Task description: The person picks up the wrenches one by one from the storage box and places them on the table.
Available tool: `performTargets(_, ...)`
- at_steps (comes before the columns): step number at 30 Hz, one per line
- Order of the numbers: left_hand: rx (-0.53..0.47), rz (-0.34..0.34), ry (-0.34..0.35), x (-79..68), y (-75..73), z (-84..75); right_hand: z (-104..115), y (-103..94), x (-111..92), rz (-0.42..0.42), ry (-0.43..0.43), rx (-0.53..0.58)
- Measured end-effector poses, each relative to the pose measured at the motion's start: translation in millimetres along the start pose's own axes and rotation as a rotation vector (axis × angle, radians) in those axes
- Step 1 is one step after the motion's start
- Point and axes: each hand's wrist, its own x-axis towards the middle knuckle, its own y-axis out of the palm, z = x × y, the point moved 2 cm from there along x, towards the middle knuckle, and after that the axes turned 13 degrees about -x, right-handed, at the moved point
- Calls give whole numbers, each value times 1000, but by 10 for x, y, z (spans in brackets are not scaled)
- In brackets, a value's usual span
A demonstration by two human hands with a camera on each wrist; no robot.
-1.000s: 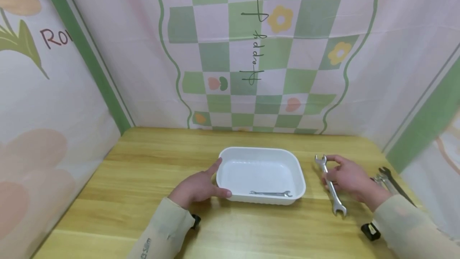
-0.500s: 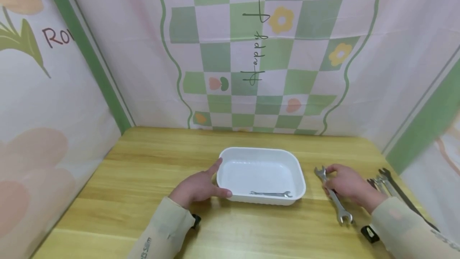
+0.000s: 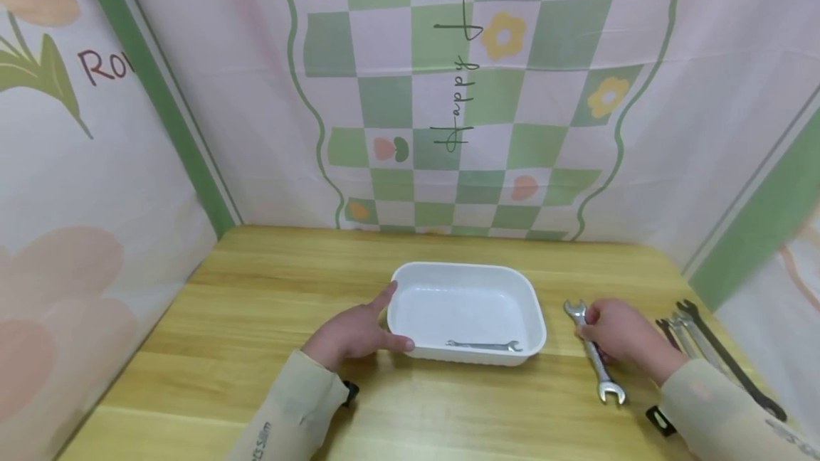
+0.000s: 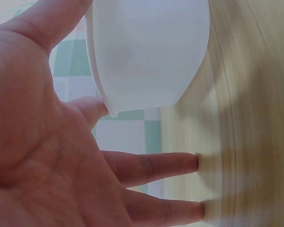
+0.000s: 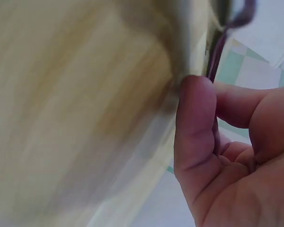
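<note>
My left hand (image 3: 349,336) rests at the left side of a white rectangular tray (image 3: 461,304). Its thumb and index finger touch the tray's rim, and in the left wrist view the other fingers (image 4: 156,165) stretch straight toward the table. A small open-end wrench (image 3: 483,346) lies inside the tray along the near wall. To the right of the tray, my right hand (image 3: 631,336) pinches a larger silver double open-end wrench (image 3: 596,361) by its shaft, low over the table. The right wrist view shows thumb and fingertip closed on the wrench's edge (image 5: 220,54).
Several wrenches (image 3: 705,343), black and silver, lie side by side at the table's right edge, partly behind the right sleeve. The wooden table (image 3: 256,290) meets patterned cloth walls (image 3: 487,98) at the back and sides.
The right hand has come down and slightly nearer with the larger wrench, which now sits lower. More of the wrenches on the right shows past the sleeve. The left hand and tray stay put.
</note>
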Motion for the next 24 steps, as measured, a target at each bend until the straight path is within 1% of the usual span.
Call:
performTargets(3,-3,-1,-3,-4,0,0,-17,5,10,-38,-33,-90)
performTargets(7,-1,-7,-8,-18,-6,-1,0,18,-12,-98,-68,-181)
performTargets(9,0,-8,-9,-23,-9,-3,41,31,-61,-104,-70,-199)
performTargets(12,3,-6,-9,-24,-12,-5,141,51,-158,-103,-90,-266)
performTargets(14,3,-6,-8,-23,-15,-4,210,63,-216,-110,-117,-332)
performTargets(17,4,-7,-7,-19,-17,-1,271,88,-272,-141,-156,-422)
performTargets(20,6,-5,-1,-14,-11,0,255,101,-287,-164,-159,-443)
performTargets(24,9,1,2,-6,1,-4,131,94,-304,-134,-116,-393)
